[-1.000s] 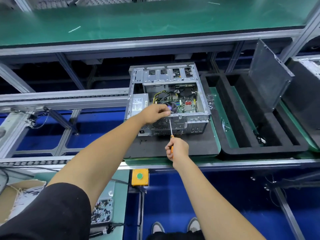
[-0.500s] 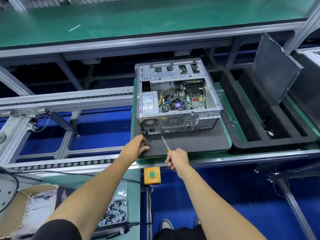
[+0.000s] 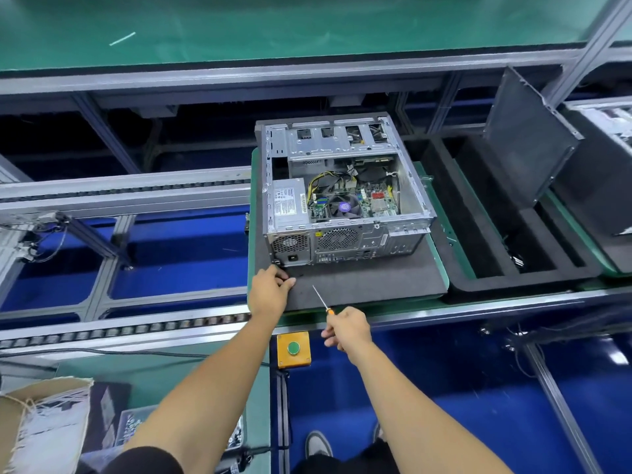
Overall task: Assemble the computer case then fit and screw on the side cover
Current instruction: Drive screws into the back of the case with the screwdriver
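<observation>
A bare-metal computer case (image 3: 345, 193) sits on a matt black foam pad (image 3: 369, 282), beside a dull grey metal side cover (image 3: 526, 145), a frayed cardboard box (image 3: 37, 422) and a smooth green bench (image 3: 273, 25).

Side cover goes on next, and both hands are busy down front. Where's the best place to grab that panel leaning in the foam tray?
Probably by its upper edge, from above. The side cover stands tilted in the foam tray, its lower edge sunk in a slot, so only the top and side edges are free. The right hand grips the screwdriver; the left hand is freer.
</observation>
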